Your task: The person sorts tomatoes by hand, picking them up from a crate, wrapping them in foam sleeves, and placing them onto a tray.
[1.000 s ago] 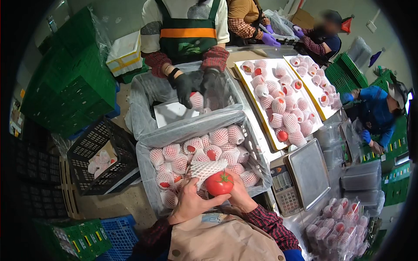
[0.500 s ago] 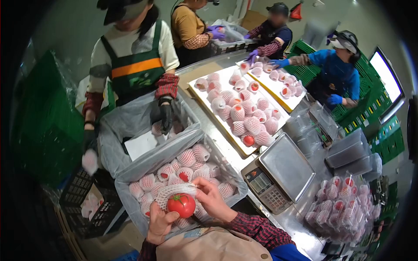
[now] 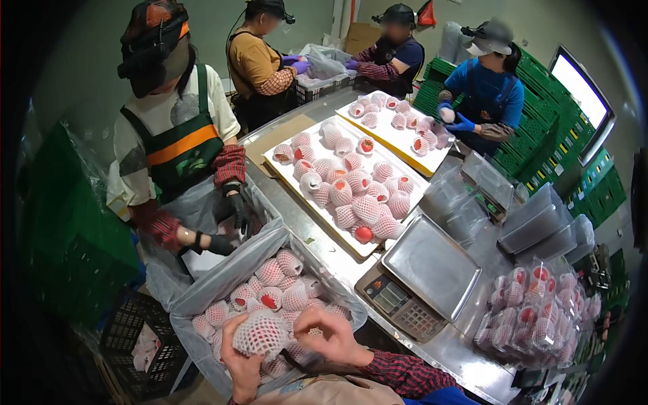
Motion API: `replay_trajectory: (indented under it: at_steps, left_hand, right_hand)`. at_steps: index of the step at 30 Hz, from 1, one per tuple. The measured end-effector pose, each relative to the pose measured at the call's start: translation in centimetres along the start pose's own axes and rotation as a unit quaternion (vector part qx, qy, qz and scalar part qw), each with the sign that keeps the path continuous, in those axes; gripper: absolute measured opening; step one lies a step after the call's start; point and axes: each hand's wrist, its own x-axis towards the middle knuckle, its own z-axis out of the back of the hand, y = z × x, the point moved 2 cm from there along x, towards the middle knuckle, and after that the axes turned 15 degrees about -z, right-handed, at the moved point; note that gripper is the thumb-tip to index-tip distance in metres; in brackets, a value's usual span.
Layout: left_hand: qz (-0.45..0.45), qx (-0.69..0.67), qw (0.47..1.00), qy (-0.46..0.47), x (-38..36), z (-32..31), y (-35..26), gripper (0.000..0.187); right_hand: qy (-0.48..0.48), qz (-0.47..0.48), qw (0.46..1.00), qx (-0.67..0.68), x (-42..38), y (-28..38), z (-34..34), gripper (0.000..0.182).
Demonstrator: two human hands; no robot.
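My left hand (image 3: 240, 361) is closed around a tomato in a white foam net sleeve (image 3: 260, 334). The sleeve covers the side facing me, so no red skin shows clearly there. Just to the right, my right hand (image 3: 334, 339) is loosely curled, its fingers a little apart and nothing visible in them. Both hands are over a crate lined with grey plastic (image 3: 358, 316), which holds many net-wrapped tomatoes (image 3: 271, 298). Some of these show red through the openings of their sleeves.
A co-worker's gloved hands (image 3: 233, 216) are in the adjoining lined crate (image 3: 158, 273). White trays (image 3: 277, 165) of netted tomatoes, a weighing scale (image 3: 432, 266), clear boxes (image 3: 540, 233) and packed tomatoes (image 3: 530, 314) stand on the metal table. A black crate (image 3: 128, 358) is at lower left. Other people work behind.
The bare red tomato between my hands is now covered by its foam net. My right hand has come off it. The co-worker opposite has brought the lower hand into the adjoining crate.
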Motion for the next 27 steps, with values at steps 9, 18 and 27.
replay_trajectory:
  at_steps: [9, 18, 27]
  left_hand:
    - [-0.113, 0.270, 0.933, 0.210, 0.4, -7.9, 2.2, 0.076]
    - [-0.064, 0.396, 0.834, 0.378, -11.3, 0.1, 5.7, 0.043]
    - [0.196, 0.428, 0.842, 0.264, -21.9, 4.6, 3.5, 0.016]
  right_hand:
    - [-0.080, -0.375, 0.903, 0.191, 1.0, -3.8, 5.4, 0.061]
    - [-0.291, -0.130, 0.884, -0.344, 12.0, -19.0, 36.4, 0.090]
    - [-0.227, -0.195, 0.779, -0.551, 19.1, -25.0, 40.9, 0.078]
